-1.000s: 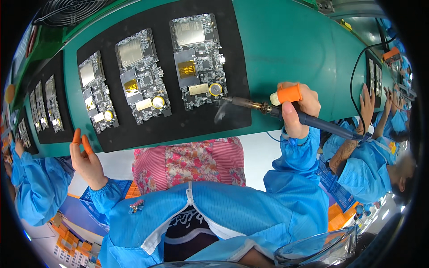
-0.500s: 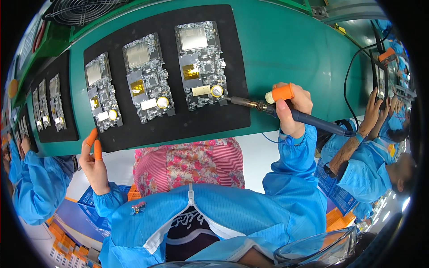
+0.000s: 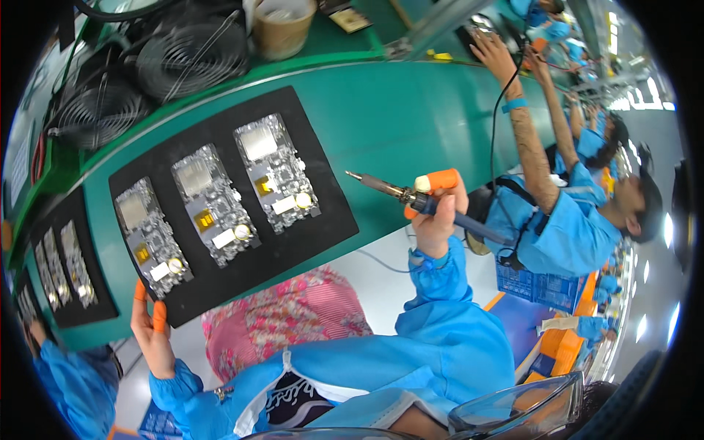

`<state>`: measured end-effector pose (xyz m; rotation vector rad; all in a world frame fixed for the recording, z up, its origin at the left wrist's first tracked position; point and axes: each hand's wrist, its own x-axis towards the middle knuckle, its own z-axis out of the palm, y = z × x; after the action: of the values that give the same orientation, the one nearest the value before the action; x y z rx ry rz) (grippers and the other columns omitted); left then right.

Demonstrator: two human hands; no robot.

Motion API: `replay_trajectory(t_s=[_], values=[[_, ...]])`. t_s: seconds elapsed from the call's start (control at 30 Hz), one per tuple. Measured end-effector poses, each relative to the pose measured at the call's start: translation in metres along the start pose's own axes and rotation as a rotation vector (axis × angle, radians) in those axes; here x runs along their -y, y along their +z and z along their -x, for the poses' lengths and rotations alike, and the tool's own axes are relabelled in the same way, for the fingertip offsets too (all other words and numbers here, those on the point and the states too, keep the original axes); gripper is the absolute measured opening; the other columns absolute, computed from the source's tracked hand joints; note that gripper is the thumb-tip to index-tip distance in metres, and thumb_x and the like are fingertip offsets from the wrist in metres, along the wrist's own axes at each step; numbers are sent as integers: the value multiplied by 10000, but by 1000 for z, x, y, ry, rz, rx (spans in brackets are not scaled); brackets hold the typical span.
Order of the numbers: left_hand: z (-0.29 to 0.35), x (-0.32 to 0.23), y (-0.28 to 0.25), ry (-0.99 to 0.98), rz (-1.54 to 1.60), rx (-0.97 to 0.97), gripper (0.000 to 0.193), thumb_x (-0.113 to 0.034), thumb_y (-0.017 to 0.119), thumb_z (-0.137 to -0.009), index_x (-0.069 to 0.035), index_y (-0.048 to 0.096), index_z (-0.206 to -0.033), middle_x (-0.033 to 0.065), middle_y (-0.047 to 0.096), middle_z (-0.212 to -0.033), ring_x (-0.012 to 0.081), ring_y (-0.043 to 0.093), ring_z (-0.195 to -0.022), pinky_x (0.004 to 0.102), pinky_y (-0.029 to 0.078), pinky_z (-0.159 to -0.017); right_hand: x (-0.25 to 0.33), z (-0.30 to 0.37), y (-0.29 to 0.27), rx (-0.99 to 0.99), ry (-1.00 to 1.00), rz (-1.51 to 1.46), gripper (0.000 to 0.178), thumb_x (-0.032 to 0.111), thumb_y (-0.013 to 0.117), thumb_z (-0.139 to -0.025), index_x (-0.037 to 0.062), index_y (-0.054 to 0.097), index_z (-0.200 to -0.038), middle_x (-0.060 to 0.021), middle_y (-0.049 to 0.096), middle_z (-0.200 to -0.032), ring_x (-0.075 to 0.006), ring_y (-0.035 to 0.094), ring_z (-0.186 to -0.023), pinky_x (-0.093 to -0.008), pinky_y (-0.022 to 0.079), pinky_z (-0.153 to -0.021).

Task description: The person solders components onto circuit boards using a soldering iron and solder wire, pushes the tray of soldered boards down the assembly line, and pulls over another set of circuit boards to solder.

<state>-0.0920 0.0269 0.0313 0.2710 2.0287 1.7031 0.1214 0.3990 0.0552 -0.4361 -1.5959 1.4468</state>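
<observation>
My right hand (image 3: 438,216) is closed around a soldering iron (image 3: 389,192), with orange finger cots on its fingers. The iron's tip points left over the green work surface, apart from the boards. On a black mat (image 3: 315,183) lie three circuit boards: a right one (image 3: 277,174), a middle one (image 3: 214,205) and a left one (image 3: 150,238). Each carries a silver shield, a gold-coloured patch, a white block and a round yellow-rimmed part. My left hand (image 3: 152,334), also in orange finger cots, rests at the mat's near left corner with finger and thumb apart.
Another black mat (image 3: 95,301) with boards lies at the left. Fans (image 3: 192,62) and a tan tub (image 3: 282,29) stand beyond the green rail (image 3: 330,64). A dark cable (image 3: 493,132) hangs at the right, near a co-worker's arm (image 3: 532,139). Blue crates (image 3: 539,286) stand below.
The soldering iron's tip has left the right board's near edge and moved right, off the mat. The view has shifted, showing more of the far side. My left hand stays at the mat's corner.
</observation>
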Motion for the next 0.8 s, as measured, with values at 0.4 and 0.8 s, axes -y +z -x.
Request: replay_trajectory(t_s=[0.4,0.8], values=[[-27,-7,204,308,-166,279,317,-91,632,-770,24,506,-1037,157,549,-878,267,551,-762,365,449,-668,17,22,18,-389,-126,187,276,323,489,-889,78,512,-1014,-31,558,-834,-110,551,-662,-212,432,-491],[-45,-35,16,285,70,3,273,-114,530,-848,-4,553,-1097,78,652,-808,129,603,-781,276,480,-679,-49,33,-6,-343,-155,174,281,250,523,-895,47,479,-1086,-37,519,-726,-26,374,-494,-153,247,-423]])
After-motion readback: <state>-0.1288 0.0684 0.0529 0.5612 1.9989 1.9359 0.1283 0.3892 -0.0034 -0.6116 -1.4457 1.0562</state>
